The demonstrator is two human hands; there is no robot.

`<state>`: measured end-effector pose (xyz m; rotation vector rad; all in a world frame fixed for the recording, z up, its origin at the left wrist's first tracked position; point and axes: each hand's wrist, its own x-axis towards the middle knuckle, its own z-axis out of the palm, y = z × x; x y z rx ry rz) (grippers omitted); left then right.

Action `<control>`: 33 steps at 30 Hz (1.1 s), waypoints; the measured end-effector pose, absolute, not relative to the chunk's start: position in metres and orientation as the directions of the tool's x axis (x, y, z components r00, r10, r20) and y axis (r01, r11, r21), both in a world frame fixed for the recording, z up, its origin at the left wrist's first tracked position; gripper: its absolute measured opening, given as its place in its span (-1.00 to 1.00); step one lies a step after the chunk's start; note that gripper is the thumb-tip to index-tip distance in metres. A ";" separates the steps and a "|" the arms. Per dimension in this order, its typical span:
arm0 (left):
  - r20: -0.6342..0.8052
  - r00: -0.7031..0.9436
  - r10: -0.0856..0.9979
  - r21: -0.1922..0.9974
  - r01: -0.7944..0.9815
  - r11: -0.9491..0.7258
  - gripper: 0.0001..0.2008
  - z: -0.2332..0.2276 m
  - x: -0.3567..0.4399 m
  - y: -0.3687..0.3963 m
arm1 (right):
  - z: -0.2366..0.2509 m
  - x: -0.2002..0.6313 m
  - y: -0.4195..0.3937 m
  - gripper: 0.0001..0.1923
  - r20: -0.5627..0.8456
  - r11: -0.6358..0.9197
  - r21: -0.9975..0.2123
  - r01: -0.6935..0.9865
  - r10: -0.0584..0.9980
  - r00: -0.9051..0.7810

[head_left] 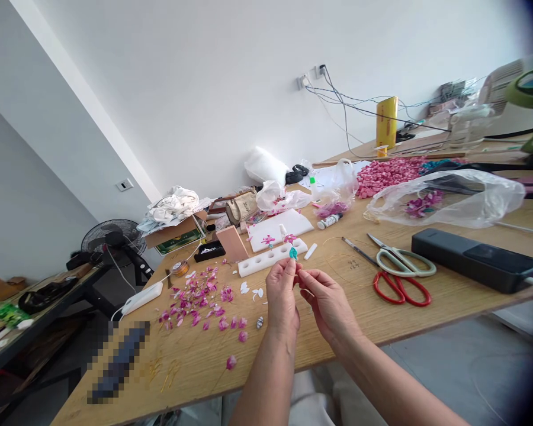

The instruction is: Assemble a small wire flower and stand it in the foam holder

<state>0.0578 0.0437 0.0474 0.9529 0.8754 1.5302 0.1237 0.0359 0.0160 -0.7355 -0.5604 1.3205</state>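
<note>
My left hand [282,291] pinches a small teal leaf [293,253] between thumb and fingers, its blade pointing up. Close beside it, my right hand [331,299] has its fingertips pressed together near the leaf's base; what they hold is too small to make out. Just behind the hands is a white foam block [260,260] with round holes, where pink flowers [267,239] stand. A short white stick [311,251] rests at its right end. Many magenta petal pieces [199,296] are scattered on the left, with white petals [244,287] nearer my left hand.
Scissors with white handles [406,263], scissors with red handles [402,290] and a dark grey box [475,260] lie to the right on the wooden table [320,349]. Behind are a clear plastic bag [484,198] and a pink bead-like heap [391,174]. Gold wires [171,374] lie front left.
</note>
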 end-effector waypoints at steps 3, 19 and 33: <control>0.133 -0.126 0.983 0.901 -0.398 -0.173 -0.70 0.046 0.059 0.045 | 0.013 0.121 0.035 -0.71 -0.030 0.087 -0.773 -0.629 0.985 0.172; 0.263 0.001 0.965 0.962 -0.081 -0.262 -0.76 0.052 0.047 0.038 | 0.042 0.166 0.057 -0.73 0.194 0.175 -0.939 -0.296 0.980 -0.038; 0.299 -0.056 0.953 0.947 -0.103 -0.303 -0.79 0.049 0.048 0.042 | 0.035 0.159 0.059 -0.75 0.187 0.193 -0.950 -0.244 0.981 0.047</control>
